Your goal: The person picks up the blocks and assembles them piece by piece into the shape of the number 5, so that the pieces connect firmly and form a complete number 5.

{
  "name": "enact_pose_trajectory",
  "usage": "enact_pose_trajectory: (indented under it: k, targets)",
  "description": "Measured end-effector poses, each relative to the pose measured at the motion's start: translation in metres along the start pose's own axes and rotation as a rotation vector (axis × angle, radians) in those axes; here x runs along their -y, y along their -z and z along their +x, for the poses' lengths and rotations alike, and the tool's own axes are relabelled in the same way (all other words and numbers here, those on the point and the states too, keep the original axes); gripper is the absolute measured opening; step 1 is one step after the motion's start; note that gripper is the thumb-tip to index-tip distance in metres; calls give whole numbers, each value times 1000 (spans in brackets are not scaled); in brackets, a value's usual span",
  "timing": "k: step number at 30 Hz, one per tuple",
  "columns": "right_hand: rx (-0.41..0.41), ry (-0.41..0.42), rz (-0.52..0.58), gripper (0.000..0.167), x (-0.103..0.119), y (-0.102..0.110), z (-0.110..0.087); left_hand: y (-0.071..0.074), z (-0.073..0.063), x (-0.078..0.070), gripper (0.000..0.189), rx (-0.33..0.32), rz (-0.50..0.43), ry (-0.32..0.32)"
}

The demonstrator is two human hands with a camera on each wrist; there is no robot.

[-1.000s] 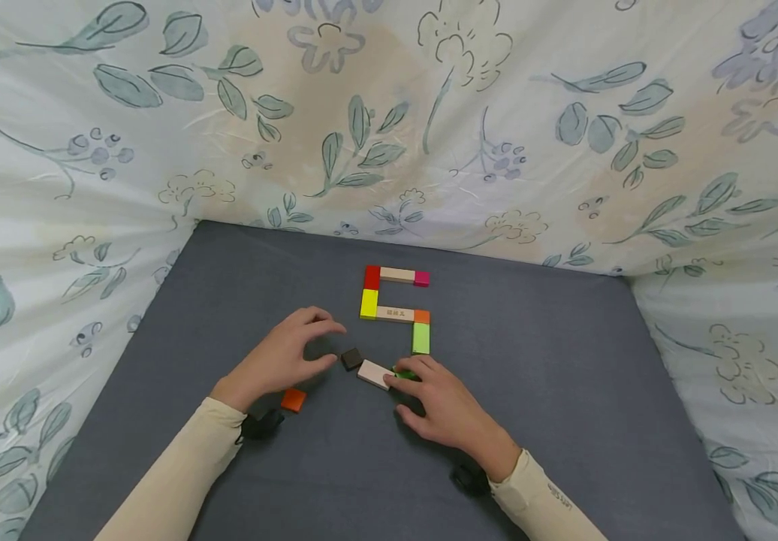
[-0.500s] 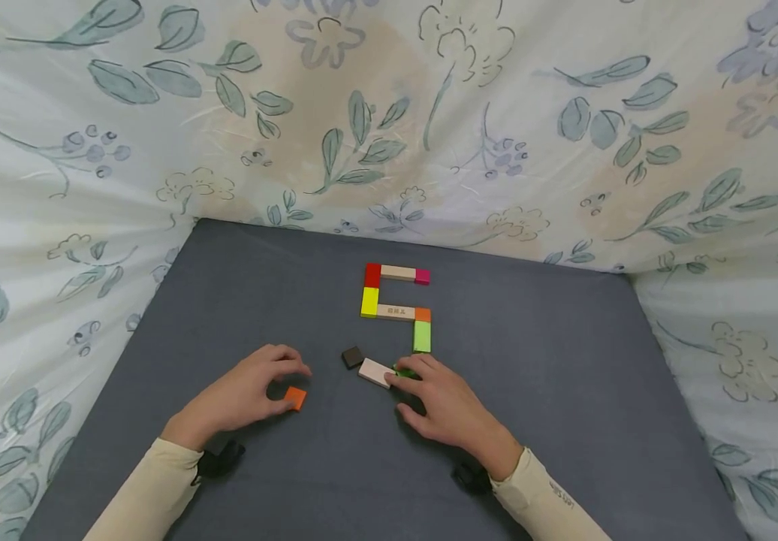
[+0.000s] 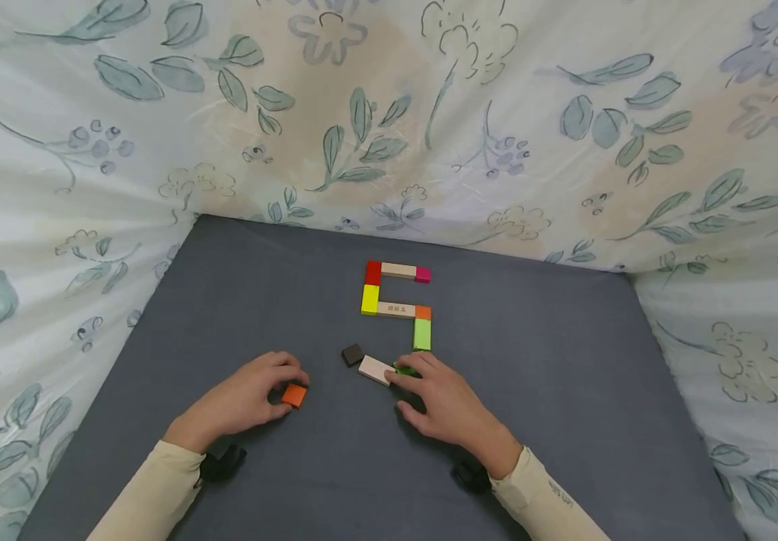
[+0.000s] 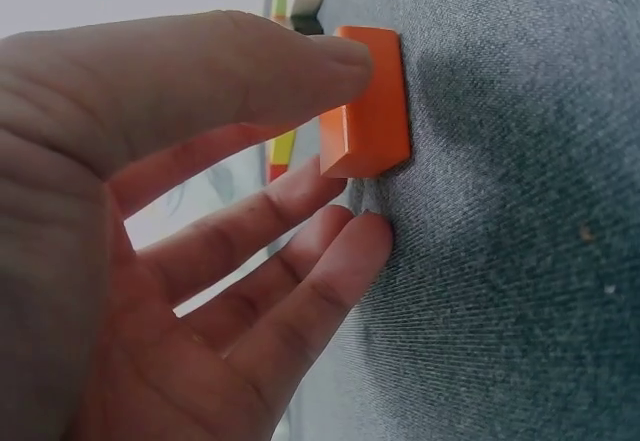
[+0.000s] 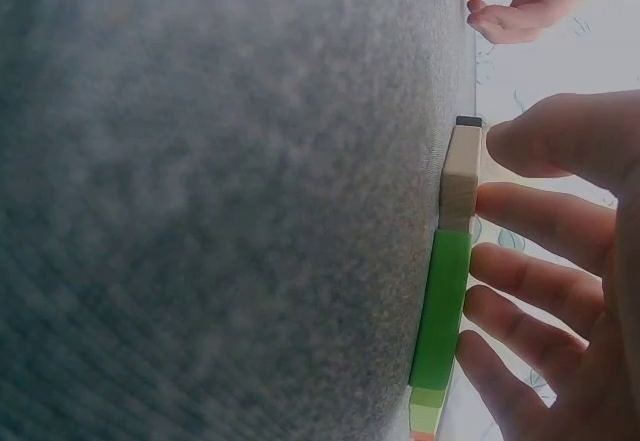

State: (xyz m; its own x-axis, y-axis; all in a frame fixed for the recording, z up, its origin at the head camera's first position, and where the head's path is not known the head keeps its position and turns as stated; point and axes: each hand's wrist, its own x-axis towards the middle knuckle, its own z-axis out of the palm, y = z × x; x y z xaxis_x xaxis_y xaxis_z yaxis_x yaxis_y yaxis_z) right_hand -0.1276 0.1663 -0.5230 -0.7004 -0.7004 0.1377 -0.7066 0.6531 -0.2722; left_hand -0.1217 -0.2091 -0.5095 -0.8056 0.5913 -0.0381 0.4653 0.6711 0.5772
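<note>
My left hand [image 3: 240, 394] curls its thumb and index finger round an orange block [image 3: 294, 396] on the cloth at left. In the left wrist view, the thumb lies against that orange block [image 4: 382, 121], with the other fingers beyond it. My right hand [image 3: 448, 402] rests its fairly straight fingertips on a green block [image 5: 443, 306], mostly hidden beneath them in the head view. The index fingertip reaches the end of a pale wooden block [image 3: 375, 370]. A dark block [image 3: 352, 355] sits at that pale block's left end.
Beyond the hands, flat blocks lie end to end: pink [image 3: 423, 275], pale wood [image 3: 398, 270], red [image 3: 372, 273], yellow [image 3: 370, 300], printed wood [image 3: 392, 309], small orange [image 3: 423, 312] and light green [image 3: 422, 333]. Floral fabric [image 3: 389, 150] rises behind the grey cloth [image 3: 531, 361].
My left hand has drawn back from beside the dark block to the orange block, its thumb and index finger now round it. My right hand stays at the green and pale blocks.
</note>
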Motion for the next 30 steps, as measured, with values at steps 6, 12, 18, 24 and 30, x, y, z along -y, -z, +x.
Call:
enact_pose_trajectory:
  k: [6, 12, 18, 24, 30]
  targets:
    - [2, -1, 6, 48, 0, 0, 0, 2, 3, -1, 34, 4, 27, 1]
    - [2, -3, 6, 48, -1, 0, 0, 2, 7, 2, 32, 24, -8, 0]
    - [9, -7, 5, 48, -2, 0, 0, 5, 13, 5, 28, 26, -22, -25]
    - [1, 0, 8, 48, -2, 1, 0, 7, 20, 6, 25, 13, -27, -58]
    - [-4, 6, 8, 48, -2, 0, 0, 6, 25, 9, 25, 2, -33, -59]
